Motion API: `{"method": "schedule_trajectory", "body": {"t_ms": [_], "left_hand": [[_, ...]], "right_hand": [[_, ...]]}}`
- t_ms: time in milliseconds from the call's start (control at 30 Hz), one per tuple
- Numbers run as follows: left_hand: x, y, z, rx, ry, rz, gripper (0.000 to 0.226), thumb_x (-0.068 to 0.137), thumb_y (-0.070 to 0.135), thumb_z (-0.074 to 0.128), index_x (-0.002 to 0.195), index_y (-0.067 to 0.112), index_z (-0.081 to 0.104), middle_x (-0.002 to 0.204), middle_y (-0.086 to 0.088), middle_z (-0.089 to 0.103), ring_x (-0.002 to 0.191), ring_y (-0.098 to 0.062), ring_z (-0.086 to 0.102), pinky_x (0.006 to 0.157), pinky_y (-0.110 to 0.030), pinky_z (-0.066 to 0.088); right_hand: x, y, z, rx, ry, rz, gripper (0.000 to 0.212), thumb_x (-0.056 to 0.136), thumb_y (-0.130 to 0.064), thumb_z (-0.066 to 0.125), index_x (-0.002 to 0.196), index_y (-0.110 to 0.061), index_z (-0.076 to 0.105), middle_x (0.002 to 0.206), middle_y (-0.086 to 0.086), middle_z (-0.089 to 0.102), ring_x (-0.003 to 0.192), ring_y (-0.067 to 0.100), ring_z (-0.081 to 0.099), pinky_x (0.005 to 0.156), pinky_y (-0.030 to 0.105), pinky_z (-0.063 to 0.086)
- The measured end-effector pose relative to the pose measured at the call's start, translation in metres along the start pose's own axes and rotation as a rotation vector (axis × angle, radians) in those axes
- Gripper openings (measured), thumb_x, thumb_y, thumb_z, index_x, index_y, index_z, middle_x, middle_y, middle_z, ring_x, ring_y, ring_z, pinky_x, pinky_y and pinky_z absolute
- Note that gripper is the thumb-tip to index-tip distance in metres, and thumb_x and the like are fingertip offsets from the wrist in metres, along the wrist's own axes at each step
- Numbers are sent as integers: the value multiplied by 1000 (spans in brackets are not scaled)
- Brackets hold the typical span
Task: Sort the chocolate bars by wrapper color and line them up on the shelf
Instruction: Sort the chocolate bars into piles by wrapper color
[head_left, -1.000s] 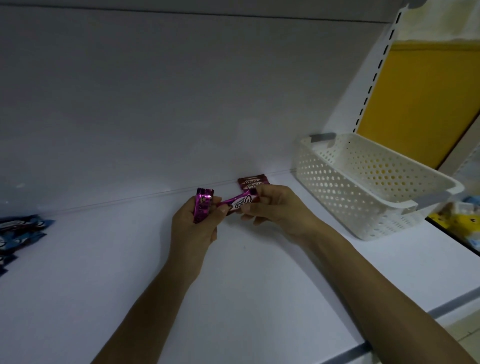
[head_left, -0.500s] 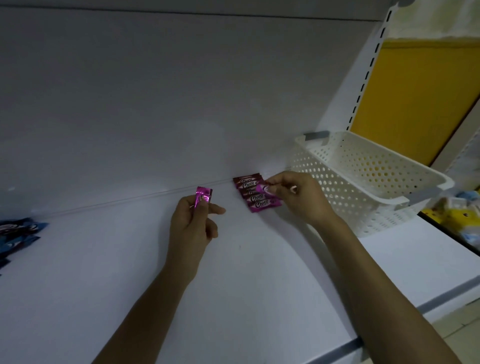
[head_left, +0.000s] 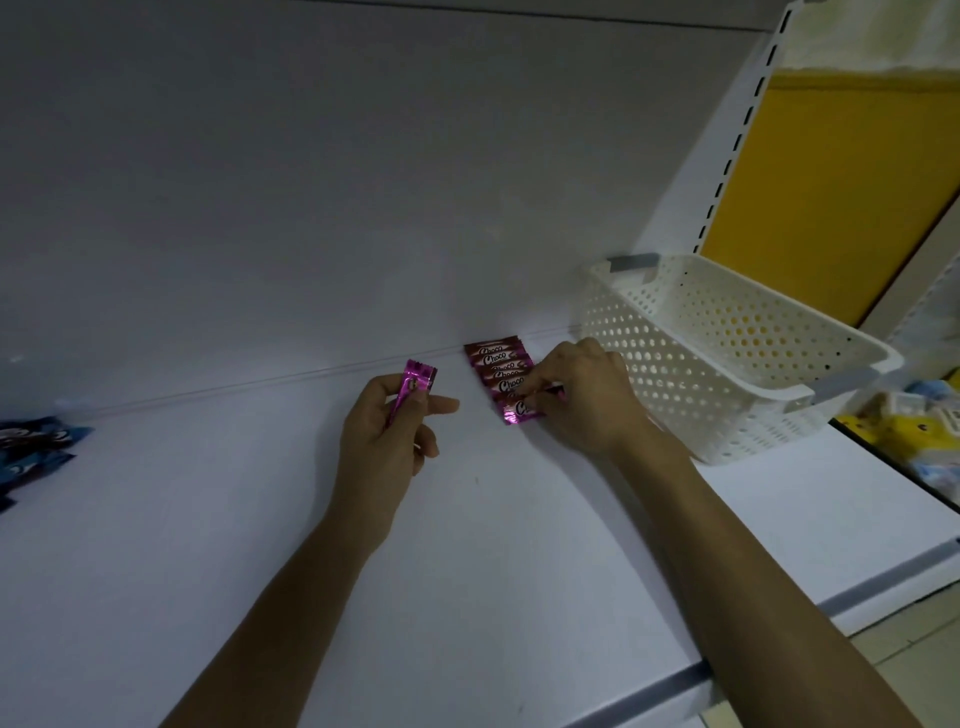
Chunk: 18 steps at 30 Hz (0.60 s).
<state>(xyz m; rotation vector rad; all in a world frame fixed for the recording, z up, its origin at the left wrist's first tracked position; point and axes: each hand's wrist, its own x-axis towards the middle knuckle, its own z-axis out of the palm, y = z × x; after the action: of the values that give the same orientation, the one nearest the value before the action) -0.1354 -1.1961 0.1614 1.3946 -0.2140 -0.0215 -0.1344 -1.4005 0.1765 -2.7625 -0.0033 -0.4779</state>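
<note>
White metal shelf (head_left: 260, 545). White perforated plastic basket (head_left: 727, 364) at right, its contents hidden. Left hand (head_left: 384, 441) grips 1 spare magenta bar (head_left: 413, 387) upright, just left of the row. Right hand (head_left: 587, 400) pinches the front bar (head_left: 522, 413) at the near end of the magenta foil Choco row (head_left: 496, 364); long axes lie left-right. The next slot is probably nearer the viewer. Blue bars (head_left: 31, 452) are cut off at left.

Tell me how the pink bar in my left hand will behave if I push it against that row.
Probably light and fairly stiff: the left hand holds the pink bar by its fingertips and it doesn't droop. Its glossy foil looks slippery, so it may slide easily on the smooth shelf. Flat like the row of pink bars, it shouldn't roll.
</note>
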Motion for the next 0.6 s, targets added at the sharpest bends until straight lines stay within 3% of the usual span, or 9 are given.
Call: {"method": "schedule_trajectory", "body": {"t_ms": [133, 200, 300, 400, 533, 600], "left_hand": [[0, 1, 1, -24, -60, -8, 16, 98, 8, 44, 106, 18, 54, 96, 5, 72, 56, -9, 64, 42, -16, 43], [-2, 2, 2, -8, -84, -11, 13, 98, 10, 45, 106, 17, 53, 97, 8, 72, 58, -12, 67, 43, -17, 45], [-4, 3, 3, 97, -120, 3, 9, 97, 13, 48, 97, 12, 57, 90, 6, 75, 57, -13, 67, 44, -18, 45], [-4, 3, 4, 164, -124, 21, 8, 96, 12, 52, 93, 11, 60, 83, 4, 75, 52, -12, 64, 44, -18, 44], [-2, 0, 3, 158, -100, 10, 4, 94, 12, 56, 93, 14, 60, 86, -3, 75, 52, -13, 62, 46, -19, 43], [-1, -2, 3, 134, -81, 4, 6, 94, 10, 56, 90, 12, 59, 84, -3, 75, 53, -11, 60, 46, -19, 43]], "right_hand": [[0, -2, 7, -87, 58, -22, 18, 85, -23, 67, 100, -30, 73, 102, -2, 64, 100, 23, 49, 82, 32, 28], [-3, -10, 7, 199, 118, -21, 11, 86, -20, 66, 92, -25, 74, 89, -5, 67, 88, 17, 56, 78, 31, 38], [-12, -37, -3, 849, -77, -31, 18, 92, -14, 61, 79, -24, 68, 67, -16, 64, 65, -1, 58, 65, 18, 43], [-14, -50, -4, 1020, -216, -87, 11, 90, -4, 60, 87, -10, 70, 66, -13, 67, 67, -1, 62, 65, 12, 46], [-10, -44, -2, 1158, -56, 72, 10, 90, -4, 59, 90, -1, 69, 57, -10, 59, 52, 4, 50, 52, 16, 39], [-6, -37, -8, 1243, 19, 202, 13, 91, -8, 58, 84, -5, 68, 56, -2, 60, 49, 10, 50, 49, 20, 40]]}}
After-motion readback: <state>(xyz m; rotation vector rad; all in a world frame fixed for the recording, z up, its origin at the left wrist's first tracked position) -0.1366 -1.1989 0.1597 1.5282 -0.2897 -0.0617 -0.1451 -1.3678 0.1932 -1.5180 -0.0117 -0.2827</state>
